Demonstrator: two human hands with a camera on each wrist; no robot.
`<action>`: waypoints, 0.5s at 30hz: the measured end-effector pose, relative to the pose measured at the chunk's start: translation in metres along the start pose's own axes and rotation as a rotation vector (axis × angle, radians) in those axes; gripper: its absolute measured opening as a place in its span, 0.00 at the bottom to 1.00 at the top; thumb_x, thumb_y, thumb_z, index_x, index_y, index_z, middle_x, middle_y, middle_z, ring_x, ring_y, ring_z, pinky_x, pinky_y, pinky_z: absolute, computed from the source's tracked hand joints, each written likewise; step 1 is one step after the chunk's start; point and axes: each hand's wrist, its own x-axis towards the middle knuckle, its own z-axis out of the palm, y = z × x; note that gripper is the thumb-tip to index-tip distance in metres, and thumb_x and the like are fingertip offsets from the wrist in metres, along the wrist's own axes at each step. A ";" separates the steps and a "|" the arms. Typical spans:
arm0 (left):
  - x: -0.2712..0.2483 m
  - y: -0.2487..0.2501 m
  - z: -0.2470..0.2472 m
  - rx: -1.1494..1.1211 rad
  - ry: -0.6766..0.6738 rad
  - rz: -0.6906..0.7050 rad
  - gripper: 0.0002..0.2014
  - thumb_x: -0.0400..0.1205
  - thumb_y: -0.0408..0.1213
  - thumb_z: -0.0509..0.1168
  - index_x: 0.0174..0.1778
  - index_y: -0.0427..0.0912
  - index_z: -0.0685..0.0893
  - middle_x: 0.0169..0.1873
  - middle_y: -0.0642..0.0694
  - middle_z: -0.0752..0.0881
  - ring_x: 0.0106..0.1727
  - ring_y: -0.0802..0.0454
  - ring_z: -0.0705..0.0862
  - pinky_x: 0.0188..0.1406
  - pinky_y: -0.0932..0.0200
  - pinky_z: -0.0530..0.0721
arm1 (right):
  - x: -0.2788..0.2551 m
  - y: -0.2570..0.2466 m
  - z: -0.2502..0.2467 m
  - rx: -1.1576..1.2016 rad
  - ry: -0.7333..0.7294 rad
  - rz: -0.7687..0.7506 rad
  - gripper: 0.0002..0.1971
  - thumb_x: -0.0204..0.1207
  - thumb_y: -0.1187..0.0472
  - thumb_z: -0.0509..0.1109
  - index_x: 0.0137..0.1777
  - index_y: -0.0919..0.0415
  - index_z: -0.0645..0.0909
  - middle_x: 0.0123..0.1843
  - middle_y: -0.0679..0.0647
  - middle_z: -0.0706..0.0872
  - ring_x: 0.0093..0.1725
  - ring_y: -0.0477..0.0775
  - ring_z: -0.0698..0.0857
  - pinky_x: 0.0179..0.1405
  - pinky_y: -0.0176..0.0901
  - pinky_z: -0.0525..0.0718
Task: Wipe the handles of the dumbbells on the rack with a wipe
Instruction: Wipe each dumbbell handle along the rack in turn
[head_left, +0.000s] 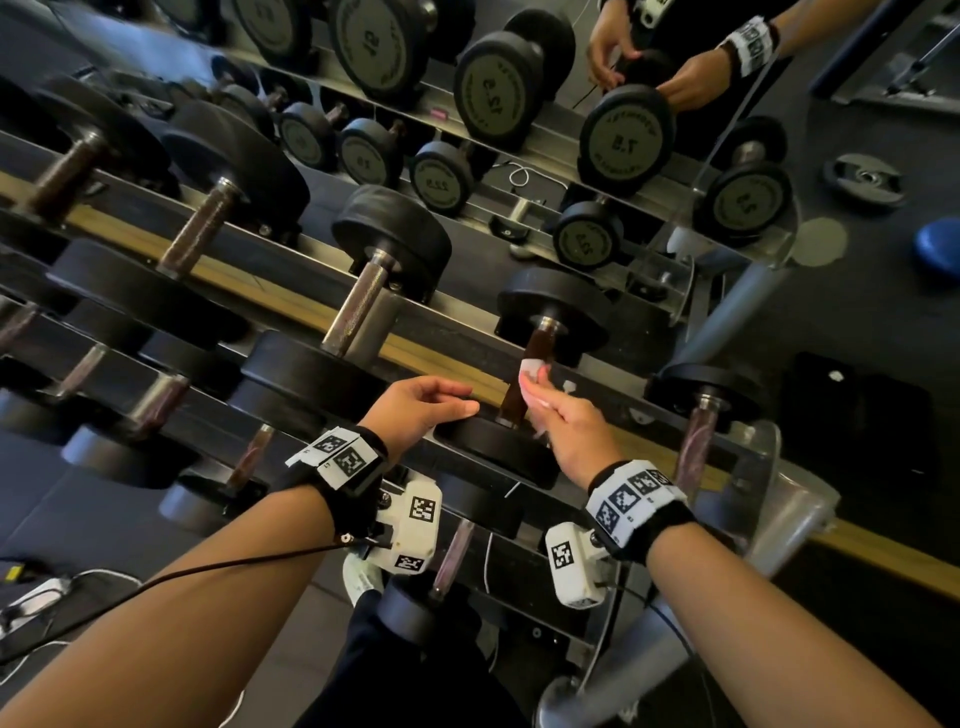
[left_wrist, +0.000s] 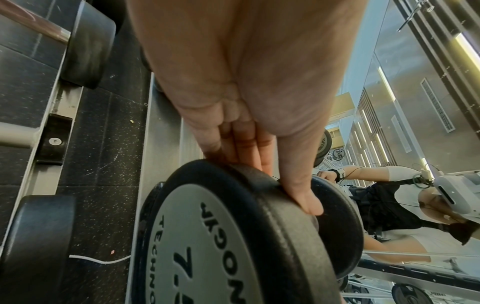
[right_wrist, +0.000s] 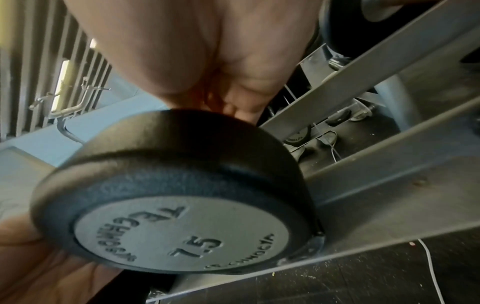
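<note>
Steadying from the left, the left hand (head_left: 422, 408) rests relaxed fingers (left_wrist: 306, 197) on the near black rubber head (left_wrist: 233, 236) of the 7.5 dumbbell on the grey steel rack (head_left: 613, 387). Its dark knurled handle (head_left: 532, 358) runs away from the person, just right of that hand. Nearer it, the right hand (head_left: 563, 423) pinches a white wipe (head_left: 535, 376) against the handle's right side.

wipe (head_left: 535, 382) partly hidden, handle (head_left: 524, 374) part covered
</note>
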 end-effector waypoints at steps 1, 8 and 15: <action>0.000 0.000 0.000 -0.010 -0.002 0.002 0.16 0.69 0.41 0.80 0.52 0.47 0.90 0.38 0.51 0.92 0.44 0.57 0.91 0.46 0.63 0.83 | -0.004 0.003 -0.001 0.035 -0.006 0.007 0.10 0.84 0.46 0.66 0.55 0.36 0.89 0.60 0.38 0.88 0.57 0.25 0.82 0.63 0.29 0.77; 0.000 0.000 0.000 -0.035 -0.020 0.015 0.21 0.64 0.45 0.80 0.52 0.47 0.90 0.38 0.51 0.92 0.43 0.58 0.91 0.41 0.68 0.84 | 0.008 0.014 -0.032 0.181 0.212 0.071 0.10 0.83 0.60 0.67 0.51 0.45 0.88 0.62 0.60 0.87 0.60 0.59 0.86 0.61 0.57 0.85; 0.000 -0.002 -0.001 -0.039 -0.022 0.018 0.20 0.64 0.46 0.81 0.52 0.49 0.90 0.41 0.49 0.93 0.46 0.55 0.91 0.43 0.68 0.85 | 0.043 0.012 -0.015 0.477 0.258 0.140 0.14 0.85 0.66 0.63 0.62 0.47 0.83 0.64 0.62 0.83 0.59 0.59 0.86 0.51 0.49 0.90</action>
